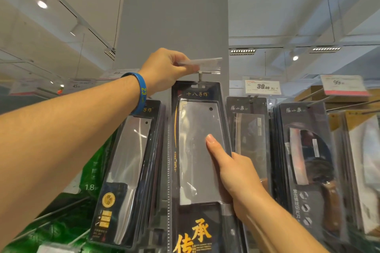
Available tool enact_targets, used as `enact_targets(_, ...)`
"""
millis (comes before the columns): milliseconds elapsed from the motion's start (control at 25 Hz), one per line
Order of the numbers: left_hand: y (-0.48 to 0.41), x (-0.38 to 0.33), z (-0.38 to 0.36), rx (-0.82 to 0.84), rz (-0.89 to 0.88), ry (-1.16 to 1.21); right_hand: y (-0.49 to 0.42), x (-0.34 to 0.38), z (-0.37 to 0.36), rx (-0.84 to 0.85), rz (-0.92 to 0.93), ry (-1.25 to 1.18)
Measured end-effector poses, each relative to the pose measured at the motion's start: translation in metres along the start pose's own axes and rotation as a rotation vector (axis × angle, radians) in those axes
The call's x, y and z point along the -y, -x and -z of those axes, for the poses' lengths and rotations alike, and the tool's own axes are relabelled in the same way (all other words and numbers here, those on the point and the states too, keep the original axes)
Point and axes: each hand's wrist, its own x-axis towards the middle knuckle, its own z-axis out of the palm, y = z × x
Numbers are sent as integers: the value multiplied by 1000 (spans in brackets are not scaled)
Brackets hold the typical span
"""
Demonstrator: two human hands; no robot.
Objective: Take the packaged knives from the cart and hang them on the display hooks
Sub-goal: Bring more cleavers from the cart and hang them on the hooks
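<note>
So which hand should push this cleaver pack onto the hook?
Right. The right hand grips the cleaver pack by its edge, its hang slot near the hook. The left hand is pinching the clear label holder above it.

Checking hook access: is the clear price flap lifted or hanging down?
Lifted: the left hand pinches the clear flap, holding it level above the hook.

At frame centre my right hand [236, 174] grips the packaged cleaver [193, 150], its top at the hook [200, 77]; above, my left hand [164, 68] pinches the clear tag holder [207, 65].
</note>
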Motion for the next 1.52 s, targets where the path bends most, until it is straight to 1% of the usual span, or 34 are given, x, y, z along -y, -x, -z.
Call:
enact_targets(80, 1, -2, -1, -6, 20, 20, 2, 5, 4, -32, 13, -4)
enact_targets(160, 4, -5, -2, -5, 34, 42, 2, 3, 1, -53, 52, 41)
enact_targets(240, 7, -7, -2, 5, 39, 61, -1, -4, -3, -47, 82, 64)
enact_targets(440, 7, -6, -1, 11, 41, 47, -6, -9, -10, -93, 150, 160)
enact_targets(600, 2, -6, -1, 1, 19, -9, -19, -16, -11, -137, 206, 233)
enact_targets(800, 0, 1, 2, 21, -45, -88, -34, -31, -17, -176, 259, 218)
enact_targets(1000, -9, -4, 6, 9, -95, -126, -55, -47, -31, -146, 208, 138)
enact_targets(1200, -14, 0, 2, -13, -139, -129, -79, -49, -26, -164, 80, 211)
enact_targets(1280, -14, 3, 3, -9, -151, -128, -90, -49, -25, -138, 34, 203)
enact_targets(1520, -9, 3, 5, 12, -188, -139, -104, -60, -34, -107, 29, 199)
